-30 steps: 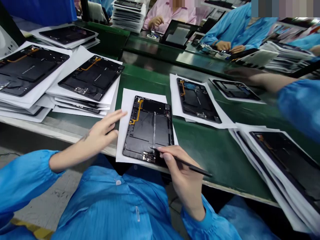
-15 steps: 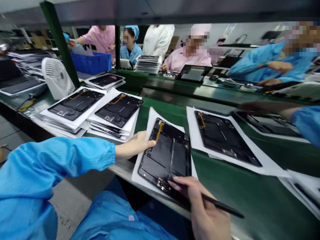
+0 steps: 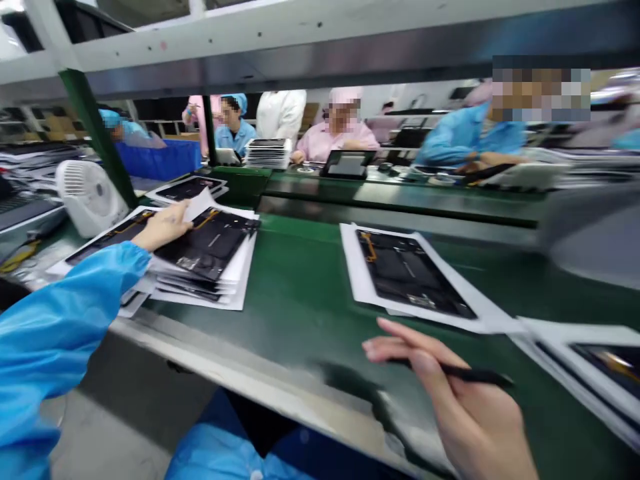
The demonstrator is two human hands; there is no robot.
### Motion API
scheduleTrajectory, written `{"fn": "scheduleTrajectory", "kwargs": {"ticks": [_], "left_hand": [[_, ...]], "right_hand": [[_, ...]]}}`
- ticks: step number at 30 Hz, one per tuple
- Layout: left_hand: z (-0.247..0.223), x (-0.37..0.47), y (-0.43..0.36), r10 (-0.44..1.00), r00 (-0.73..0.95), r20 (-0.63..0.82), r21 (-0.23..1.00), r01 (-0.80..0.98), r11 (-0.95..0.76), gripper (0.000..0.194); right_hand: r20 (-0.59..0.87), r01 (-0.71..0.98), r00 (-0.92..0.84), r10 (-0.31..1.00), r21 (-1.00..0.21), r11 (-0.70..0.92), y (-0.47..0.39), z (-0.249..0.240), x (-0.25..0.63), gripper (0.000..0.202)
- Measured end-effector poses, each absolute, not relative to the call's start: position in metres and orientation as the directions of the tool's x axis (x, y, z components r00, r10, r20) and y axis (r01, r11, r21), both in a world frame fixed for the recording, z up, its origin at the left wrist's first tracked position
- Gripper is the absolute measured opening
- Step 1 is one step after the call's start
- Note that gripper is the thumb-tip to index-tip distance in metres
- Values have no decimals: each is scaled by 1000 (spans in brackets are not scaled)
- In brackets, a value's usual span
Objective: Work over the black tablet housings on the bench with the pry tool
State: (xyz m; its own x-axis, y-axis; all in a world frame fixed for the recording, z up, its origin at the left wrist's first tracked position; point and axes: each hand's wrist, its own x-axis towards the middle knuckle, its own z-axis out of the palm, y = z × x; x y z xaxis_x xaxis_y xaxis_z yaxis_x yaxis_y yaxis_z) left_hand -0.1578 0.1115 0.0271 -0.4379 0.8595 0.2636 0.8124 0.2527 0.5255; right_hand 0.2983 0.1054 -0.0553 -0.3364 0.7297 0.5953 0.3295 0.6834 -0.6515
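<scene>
A long counter (image 3: 295,287) with a green top crosses the room, its pale, scuffed front edge (image 3: 260,390) running on a slant. Behind the green surface lies a shiny metal strip (image 3: 325,208) with patches of reflected light. Overhead spans a whitish beam (image 3: 290,37) dotted with small dark holes; green posts (image 3: 95,130) stand below it. The grey floor (image 3: 135,400) falls into shadow under the counter. Brown boxes (image 3: 57,119) sit at the far left, and bright light (image 3: 10,43) shows in the upper left corner.
</scene>
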Motion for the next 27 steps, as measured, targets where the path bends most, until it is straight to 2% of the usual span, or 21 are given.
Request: {"fn": "scheduleTrajectory", "kwargs": {"ticks": [3, 5, 7, 8, 9, 10, 12, 14, 15, 18, 20, 23, 27], "left_hand": [[14, -142, 108, 864, -216, 455, 332, 941, 60, 64], [5, -123, 111, 837, -13, 546, 167, 981, -94, 58], [-6, -98, 117, 812, 159, 561, 71, 968, -239, 53], [-12, -82, 122, 820, 209, 532, 94, 948, -303, 50], [-18, -64, 127, 858, 213, 467, 210, 916, -341, 47], [-24, -45, 134, 909, 195, 370, 376, 863, -338, 44], [-38, -6, 149, 980, 166, 112, 701, 686, -196, 39], [-50, 31, 169, 978, 194, -75, 834, 549, -45, 39], [-56, 47, 179, 969, 208, -133, 862, 507, 9, 40], [-66, 82, 209, 947, 213, -240, 904, 406, 137, 37], [-68, 95, 224, 940, 202, -276, 916, 350, 194, 34], [-65, 105, 236, 942, 183, -281, 927, 306, 217, 33], [-59, 107, 244, 964, 179, -196, 958, 243, 150, 27]], "right_hand": [[596, 442, -391, 701, -547, 711, 153, -48, 315, 28], [505, 551, -549, 667, -381, 742, 190, -49, 328, 29], [411, 588, -618, 670, -325, 741, 221, -51, 339, 24], [370, 596, -646, 668, -303, 744, 232, -53, 342, 23], [341, 602, -663, 667, -287, 745, 239, -54, 343, 24], [319, 606, -676, 664, -271, 748, 244, -56, 343, 24], [300, 612, -691, 657, -242, 753, 246, -61, 341, 20], [303, 613, -696, 651, -223, 758, 244, -66, 337, 9], [309, 612, -695, 649, -219, 760, 243, -69, 334, 6], [335, 607, -690, 641, -213, 765, 241, -76, 327, 19], [347, 609, -686, 639, -207, 766, 241, -78, 324, 20], [339, 614, -696, 633, -175, 770, 238, -78, 321, 17], [311, 637, -710, 632, -99, 765, 229, -75, 319, 13]]}}
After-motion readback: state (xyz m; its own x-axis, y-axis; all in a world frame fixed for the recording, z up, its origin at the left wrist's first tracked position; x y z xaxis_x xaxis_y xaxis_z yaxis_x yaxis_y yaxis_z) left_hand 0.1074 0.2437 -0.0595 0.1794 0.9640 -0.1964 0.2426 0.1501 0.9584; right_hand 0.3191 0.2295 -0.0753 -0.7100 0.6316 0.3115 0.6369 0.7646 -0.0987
